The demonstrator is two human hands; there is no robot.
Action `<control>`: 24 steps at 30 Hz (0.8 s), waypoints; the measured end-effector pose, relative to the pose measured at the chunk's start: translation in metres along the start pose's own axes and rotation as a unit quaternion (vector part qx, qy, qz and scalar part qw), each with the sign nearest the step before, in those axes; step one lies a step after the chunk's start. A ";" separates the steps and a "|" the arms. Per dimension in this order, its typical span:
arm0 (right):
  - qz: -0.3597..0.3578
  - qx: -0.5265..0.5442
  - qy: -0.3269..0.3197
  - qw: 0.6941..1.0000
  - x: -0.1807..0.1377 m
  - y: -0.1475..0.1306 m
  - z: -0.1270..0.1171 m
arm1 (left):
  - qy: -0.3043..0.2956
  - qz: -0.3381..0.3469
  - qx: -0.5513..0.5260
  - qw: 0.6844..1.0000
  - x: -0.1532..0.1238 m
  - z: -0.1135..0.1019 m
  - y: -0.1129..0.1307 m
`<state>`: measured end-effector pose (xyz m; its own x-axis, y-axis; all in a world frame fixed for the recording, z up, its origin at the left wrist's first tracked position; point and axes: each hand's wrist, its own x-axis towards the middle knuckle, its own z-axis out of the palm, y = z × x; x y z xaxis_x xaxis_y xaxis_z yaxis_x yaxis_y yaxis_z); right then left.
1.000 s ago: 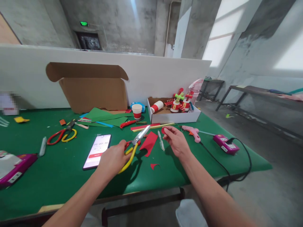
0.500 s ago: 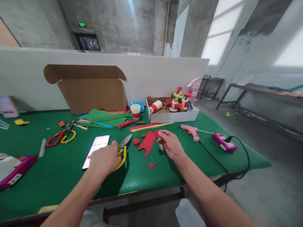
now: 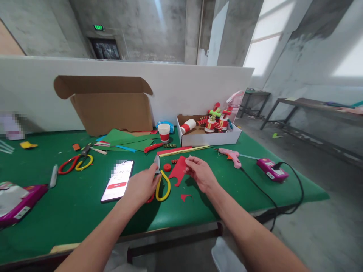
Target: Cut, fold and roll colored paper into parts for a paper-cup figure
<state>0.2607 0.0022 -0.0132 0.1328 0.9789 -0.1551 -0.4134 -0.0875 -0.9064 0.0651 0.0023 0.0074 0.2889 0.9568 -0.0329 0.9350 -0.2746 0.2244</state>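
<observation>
My left hand [image 3: 141,185] is closed around the pivot of a pair of scissors [image 3: 163,187] with one yellow and one red handle loop; the blades point away from me. Beside them lies a small round red piece [image 3: 167,167]. With thumb and fingers pinched, my right hand [image 3: 201,173] holds the edge of a piece of red paper [image 3: 179,170] that has curved notches cut from its near end. Whether a separate small piece is also between those fingers is hidden. A red paper scrap [image 3: 185,197] lies nearer to me on the green table [image 3: 93,211].
A phone [image 3: 117,180] with a running timer lies left of my left hand. Further left are other scissors [image 3: 76,162]. Behind stand a paper cup [image 3: 163,133] and a white box [image 3: 211,140] of red-and-white cup figures. A pink glue gun [image 3: 231,155] trails a black cable at right.
My left hand has moved right with the scissors, which have turned so that the yellow loop stands out to the right. My right hand has shifted slightly and still pinches the red paper.
</observation>
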 end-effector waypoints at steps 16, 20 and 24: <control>-0.037 -0.082 -0.060 0.994 -0.004 0.006 0.014 | 0.007 0.056 -0.427 0.903 0.021 0.020 0.019; -0.061 -0.068 -0.009 0.996 0.003 -0.008 0.002 | 0.016 0.225 -0.147 0.963 0.016 0.014 0.007; -0.055 -0.051 0.010 0.997 0.006 -0.018 -0.008 | -0.053 0.264 -0.008 0.963 0.009 0.006 0.000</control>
<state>0.2764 0.0085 -0.0013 0.1912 0.9797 -0.0603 -0.3019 0.0003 -0.9533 0.0692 0.0102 0.0012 0.7432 0.6690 -0.0100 0.6492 -0.7174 0.2526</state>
